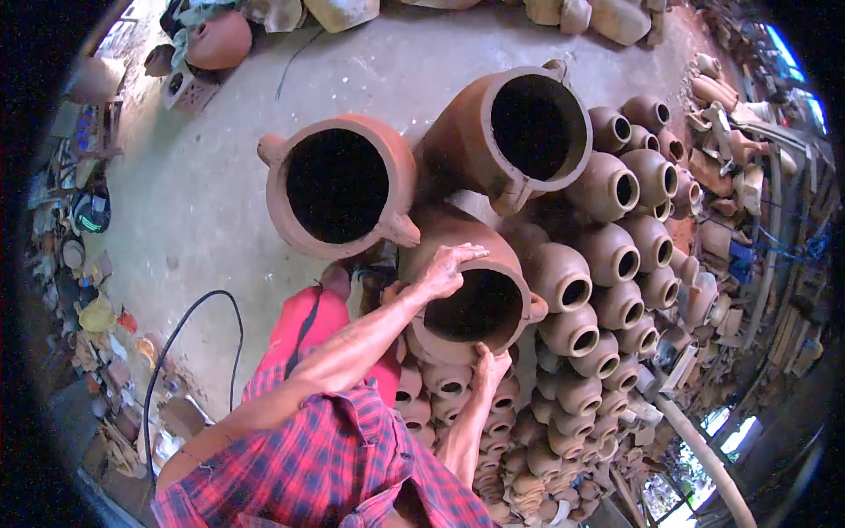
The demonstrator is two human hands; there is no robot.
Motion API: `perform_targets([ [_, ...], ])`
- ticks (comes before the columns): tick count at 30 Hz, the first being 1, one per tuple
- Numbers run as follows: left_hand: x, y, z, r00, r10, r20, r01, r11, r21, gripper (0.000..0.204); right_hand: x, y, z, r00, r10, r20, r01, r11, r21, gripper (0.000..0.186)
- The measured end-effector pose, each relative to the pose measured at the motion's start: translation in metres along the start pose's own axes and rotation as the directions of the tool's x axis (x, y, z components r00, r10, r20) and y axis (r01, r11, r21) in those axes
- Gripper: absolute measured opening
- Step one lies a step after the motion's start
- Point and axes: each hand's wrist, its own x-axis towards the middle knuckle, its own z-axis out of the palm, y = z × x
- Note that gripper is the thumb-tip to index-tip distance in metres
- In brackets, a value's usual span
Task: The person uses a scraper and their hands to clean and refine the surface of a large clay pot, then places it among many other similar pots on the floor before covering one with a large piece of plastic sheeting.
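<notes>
A large brown clay jar [458, 231] with a wide dark mouth and lug handles stands in front of me, between both my hands. On the left side of its rim lies my left hand [443, 272], curled over the edge with one finger stretched along it. My right hand [491, 364] grips the near rim, its thumb on top and the other fingers partly hidden. Two more big jars stand just beyond: one reddish jar [400, 172] to the left and another large jar [456, 123] to the right. Both have dark openings and lugs at the rim.
Many small round clay pots [607, 251] lie stacked on their sides to the right and below the jar. A black cable [195, 304] loops across the grey floor [202, 220] at left. Clay pieces line the far edge; a wooden pole [704, 453] slants at lower right.
</notes>
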Motion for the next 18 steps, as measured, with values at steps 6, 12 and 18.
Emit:
perform_targets([
  [6, 0.004, 0.005, -0.006, 1.000, -0.004, 0.031, 0.004, 1.000, -0.018, 0.081, 0.002, 0.002, -0.003, 0.997, -0.080, -0.018, 0.081, 0.994, 0.071, 0.035],
  [12, -0.003, 0.016, -0.022, 0.988, -0.150, -0.044, 0.149, 0.989, -0.008, 0.081, 0.016, -0.039, 0.001, 0.998, -0.045, 0.046, 0.047, 0.998, -0.036, 0.038],
  [18, 0.010, 0.017, -0.017, 0.987, -0.150, -0.057, 0.148, 0.988, -0.038, 0.083, 0.022, -0.041, -0.001, 0.998, -0.063, 0.024, 0.065, 0.993, -0.094, 0.037],
])
